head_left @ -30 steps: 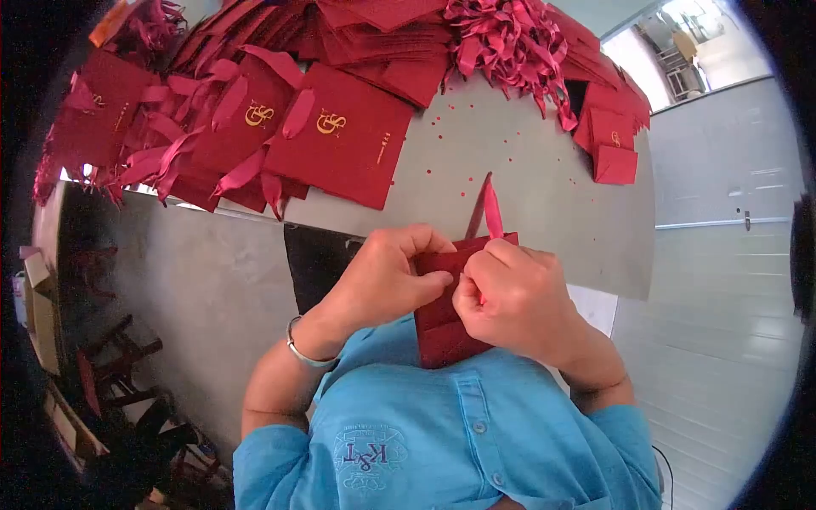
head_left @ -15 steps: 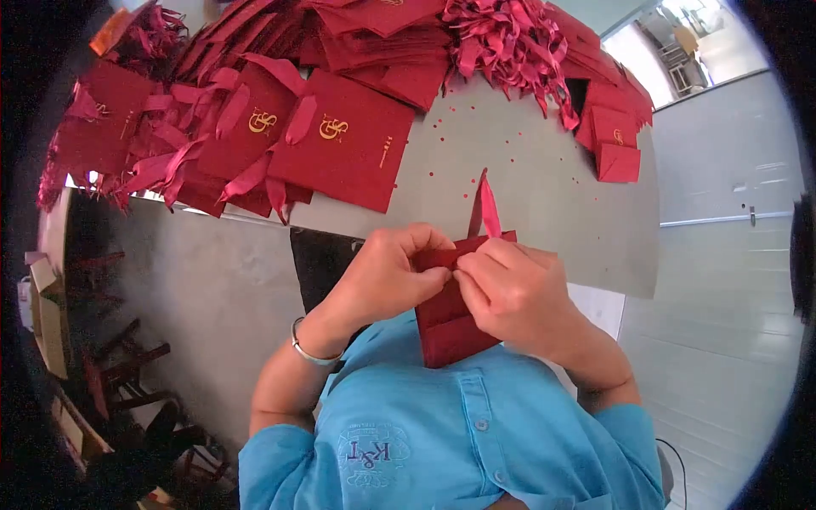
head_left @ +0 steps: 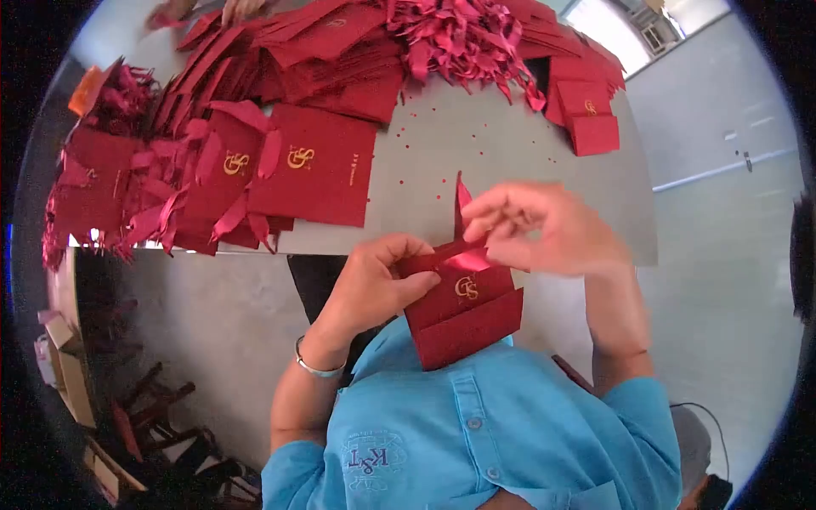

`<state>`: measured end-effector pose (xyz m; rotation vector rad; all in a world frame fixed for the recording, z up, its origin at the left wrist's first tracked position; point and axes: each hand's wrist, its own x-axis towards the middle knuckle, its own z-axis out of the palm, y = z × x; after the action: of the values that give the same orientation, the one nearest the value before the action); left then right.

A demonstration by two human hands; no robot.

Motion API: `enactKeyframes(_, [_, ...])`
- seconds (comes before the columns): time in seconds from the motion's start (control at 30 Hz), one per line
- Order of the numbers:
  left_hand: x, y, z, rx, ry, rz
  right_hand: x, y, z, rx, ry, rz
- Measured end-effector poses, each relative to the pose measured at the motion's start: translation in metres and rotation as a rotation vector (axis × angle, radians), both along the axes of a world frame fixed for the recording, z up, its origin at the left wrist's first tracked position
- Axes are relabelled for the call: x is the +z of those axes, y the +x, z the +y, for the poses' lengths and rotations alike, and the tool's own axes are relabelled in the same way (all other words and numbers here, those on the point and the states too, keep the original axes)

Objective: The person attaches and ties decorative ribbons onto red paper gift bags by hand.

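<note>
Your left hand (head_left: pixel 374 285) pinches the upper-left edge of the dark-red, gold-lettered paper bag (head_left: pixel 465 313) before your chest (head_left: pixel 425 408), while your right hand (head_left: pixel 552 229), its grasp indeterminable, is nearer the glossy pink ribbon (head_left: pixel 473 261).

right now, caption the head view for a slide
Left hand grips a small red bag, right hand blurred beside its pink ribbon.

Opening (head_left: pixel 595 25) at upper right washed out by strong light. Wall (head_left: pixel 722 272) at right brightly lit; stools (head_left: pixel 153 412) at lower left sunk in dimness. Right hand (head_left: pixel 565 234) smeared by blur. Edges bowed by wide lens, corners blacked out.
</note>
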<state>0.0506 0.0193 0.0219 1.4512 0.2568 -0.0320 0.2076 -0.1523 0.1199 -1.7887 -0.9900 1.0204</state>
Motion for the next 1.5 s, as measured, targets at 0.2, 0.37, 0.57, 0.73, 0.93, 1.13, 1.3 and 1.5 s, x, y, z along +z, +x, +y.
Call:
enactKeyframes(0.2, [0.003, 0.004, -0.001, -0.006, -0.027, 0.082, -0.001, 0.017, -0.002, 0.134, 0.143, 0.369])
enactKeyframes(0.37, [0.001, 0.006, -0.004, 0.001, 0.022, 0.077, 0.004, 0.007, 0.001, 0.172, 0.171, 0.456])
enactKeyframes(0.57, [0.004, 0.005, -0.007, 0.01, 0.014, 0.049, 0.003, 0.004, 0.013, 0.185, 0.186, 0.269])
enactKeyframes(0.73, [0.003, 0.0, -0.008, 0.007, -0.016, -0.009, -0.021, 0.012, 0.03, 0.111, -0.016, 0.123])
enactKeyframes(0.93, [0.006, -0.003, -0.015, 0.072, -0.026, -0.068, -0.042, 0.023, 0.051, 0.501, -0.127, 0.063])
enactKeyframes(1.13, [0.012, -0.006, -0.012, 0.04, 0.076, -0.049, -0.05, 0.03, 0.059, 0.538, -0.264, 0.234])
enactKeyframes(1.3, [0.02, -0.005, -0.014, 0.034, -0.003, -0.132, -0.052, 0.031, 0.062, 0.566, -0.354, 0.387])
enactKeyframes(1.5, [0.021, -0.006, -0.008, -0.011, -0.051, -0.017, -0.07, 0.032, 0.062, 0.554, -0.3, 0.468])
